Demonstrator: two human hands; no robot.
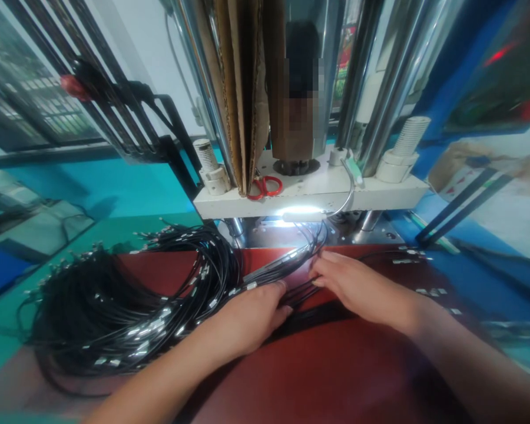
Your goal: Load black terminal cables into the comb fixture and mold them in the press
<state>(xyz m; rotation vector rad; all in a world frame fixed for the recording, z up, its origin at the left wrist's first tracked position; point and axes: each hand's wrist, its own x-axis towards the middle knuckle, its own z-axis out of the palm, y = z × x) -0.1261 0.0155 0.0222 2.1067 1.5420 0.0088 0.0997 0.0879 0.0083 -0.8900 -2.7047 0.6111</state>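
A large heap of black cables [110, 312] with silvery ends and white tags lies on the left of the red-brown work surface. My left hand [258, 309] is closed around some cables at the heap's right edge, its thumb pointing right. Just right of it, my right hand [335, 277] pinches black cable with bent fingers near the front of the press. Between and beyond my hands, a loose bundle of cables [287, 265] runs up toward a bright lamp [302, 217] under the press plate. The exact strands in each hand are partly hidden by my fingers.
The press's white plate [371, 194] spans the far side, with thick metal columns above. Red-handled scissors [265, 187] and upright cardboard [242, 94] rest on it. More tagged cable ends [408, 256] lie at the right. A red-knobbed black frame [128, 112] stands back left.
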